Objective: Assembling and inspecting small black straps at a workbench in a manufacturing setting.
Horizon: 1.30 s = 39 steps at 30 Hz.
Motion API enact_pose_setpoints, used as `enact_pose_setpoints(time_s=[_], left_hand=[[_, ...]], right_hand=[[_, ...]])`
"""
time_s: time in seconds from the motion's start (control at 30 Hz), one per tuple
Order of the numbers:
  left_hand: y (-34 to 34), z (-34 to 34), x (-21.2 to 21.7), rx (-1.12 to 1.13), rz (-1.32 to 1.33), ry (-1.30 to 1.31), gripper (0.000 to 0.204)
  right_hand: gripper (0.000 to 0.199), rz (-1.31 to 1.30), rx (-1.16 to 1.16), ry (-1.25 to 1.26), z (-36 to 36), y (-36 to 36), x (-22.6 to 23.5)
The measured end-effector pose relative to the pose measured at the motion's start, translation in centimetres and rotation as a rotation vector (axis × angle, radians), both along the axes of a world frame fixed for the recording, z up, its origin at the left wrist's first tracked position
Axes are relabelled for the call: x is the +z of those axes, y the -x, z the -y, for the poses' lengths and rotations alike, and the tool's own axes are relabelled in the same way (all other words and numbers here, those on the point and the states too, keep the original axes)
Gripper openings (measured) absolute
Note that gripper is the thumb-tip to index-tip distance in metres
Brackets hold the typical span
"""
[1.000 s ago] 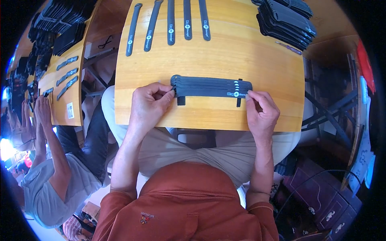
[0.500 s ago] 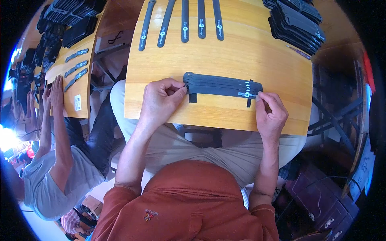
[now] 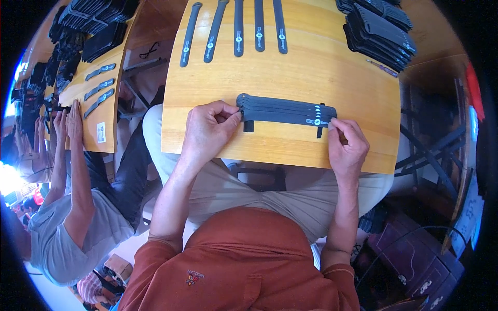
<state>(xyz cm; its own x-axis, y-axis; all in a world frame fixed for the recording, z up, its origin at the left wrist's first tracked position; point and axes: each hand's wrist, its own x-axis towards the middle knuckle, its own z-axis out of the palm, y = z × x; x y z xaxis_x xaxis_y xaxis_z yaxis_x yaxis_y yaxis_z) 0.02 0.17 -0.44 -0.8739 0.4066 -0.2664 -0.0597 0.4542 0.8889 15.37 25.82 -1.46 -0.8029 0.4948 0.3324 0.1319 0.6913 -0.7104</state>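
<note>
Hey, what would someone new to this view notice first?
The rust-red fabric shirt fills the lower middle. Above it, the bare left hand and right hand pinch opposite ends of overlapping flat dark-grey straps on a yellowish wooden table. Five separate long dark-grey straps lie near the top.

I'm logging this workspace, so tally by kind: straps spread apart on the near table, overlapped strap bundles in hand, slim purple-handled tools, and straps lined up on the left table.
Spread straps: 5
Overlapped strap bundle: 1
Slim purple-handled tool: 1
Lined-up straps at left: 3
Total: 10, the bundle counted as one
</note>
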Motion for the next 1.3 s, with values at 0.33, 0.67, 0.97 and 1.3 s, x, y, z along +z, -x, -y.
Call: enact_pose_setpoints(time_s=[0.33, 0.67, 0.97, 1.3], left_hand=[[-0.1, -0.1, -0.1, 0.001, -0.044, 0.009, 0.011], [0.0, -0.1, -0.1, 0.004, -0.055, 0.009, 0.012], [0.0, -0.1, 0.0, -0.014, -0.098, 0.026, 0.012], [0.1, -0.1, -0.5, -0.011, -0.132, 0.026, 0.013]], right_hand=[[0.013, -0.011, 0.029, -0.094, 0.1, 0.1, 0.1], [0.013, 0.099, 0.067, -0.297, 0.3, 0.0, 0.7], [0.023, 0.339, 0.050, -0.509, 1.7, -0.1, 3.7], [0.053, 0.314, 0.393, -0.484, 8.1, 3.0, 1.5]])
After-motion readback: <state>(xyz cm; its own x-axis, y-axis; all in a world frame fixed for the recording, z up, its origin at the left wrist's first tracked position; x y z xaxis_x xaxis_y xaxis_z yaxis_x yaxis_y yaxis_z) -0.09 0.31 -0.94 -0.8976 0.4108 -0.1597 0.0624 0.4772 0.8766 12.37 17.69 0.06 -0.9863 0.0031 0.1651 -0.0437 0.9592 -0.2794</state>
